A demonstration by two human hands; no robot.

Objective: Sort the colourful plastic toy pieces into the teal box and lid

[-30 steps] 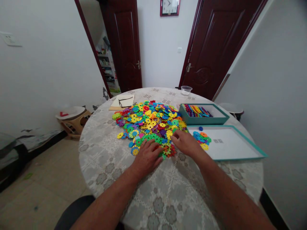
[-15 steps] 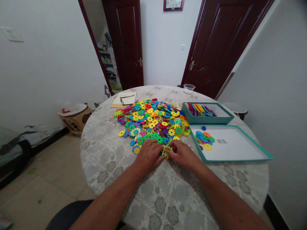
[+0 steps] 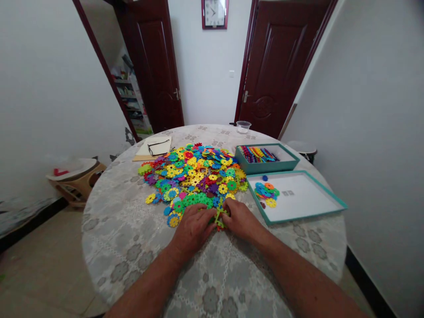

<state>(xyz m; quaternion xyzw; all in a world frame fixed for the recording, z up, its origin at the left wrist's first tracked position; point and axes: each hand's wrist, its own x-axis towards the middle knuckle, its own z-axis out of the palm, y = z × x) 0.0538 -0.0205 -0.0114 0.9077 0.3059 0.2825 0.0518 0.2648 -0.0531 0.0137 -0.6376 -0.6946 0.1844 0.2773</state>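
Between my two hands is a small cluster of joined yellow-green interlocking disc pieces (image 3: 219, 215), with a bit of orange-red at its lower edge. My left hand (image 3: 195, 225) has its fingers closed on the left side of the cluster, and part of it is hidden there. My right hand (image 3: 240, 217) pinches the right side with thumb and fingers. Just beyond my hands lies a row of green disc pieces (image 3: 195, 201). It borders a large heap of notched plastic discs (image 3: 195, 172) in many colours, spread on the patterned tablecloth (image 3: 139, 234).
Right of the heap stands a teal box (image 3: 265, 165) holding rows of stacked discs. A white tray-like lid (image 3: 308, 198) with a few discs lies before it. Glasses (image 3: 158, 147) rest on paper (image 3: 142, 152) at back left. A clear plastic bowl (image 3: 243, 127) stands at the back.
The view has swung to the right and up a little, so everything sits further left. Both hands stay on the yellow-green cluster, which seems slightly turned.
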